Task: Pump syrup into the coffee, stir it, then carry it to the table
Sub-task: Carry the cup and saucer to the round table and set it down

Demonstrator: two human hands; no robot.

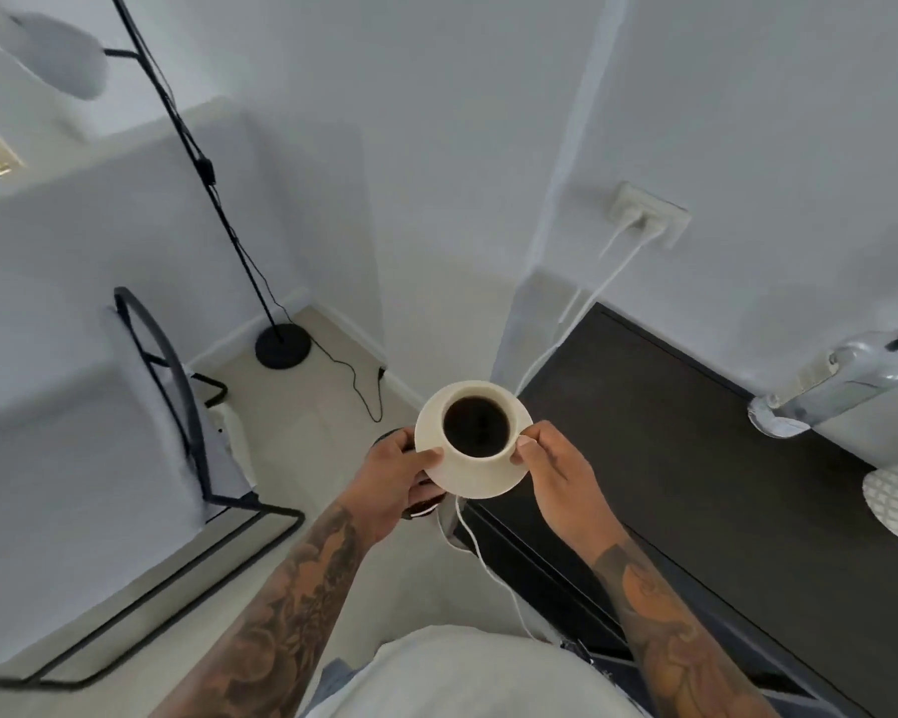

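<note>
Above the floor, both hands (395, 474) hold cup (480, 427) upright.

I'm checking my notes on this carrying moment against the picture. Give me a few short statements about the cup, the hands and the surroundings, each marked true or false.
1. Both hands hold the saucer by its rim. True: the left hand grips the left edge, the right hand the right edge.
2. The cup is empty. False: it holds dark coffee.
3. The cup stands on the dark cabinet. False: it is held in the air, beside the cabinet's corner.
4. A floor lamp stands in the corner beyond the cup. True.
5. A spoon lies on the saucer. False: none is visible there.
</note>
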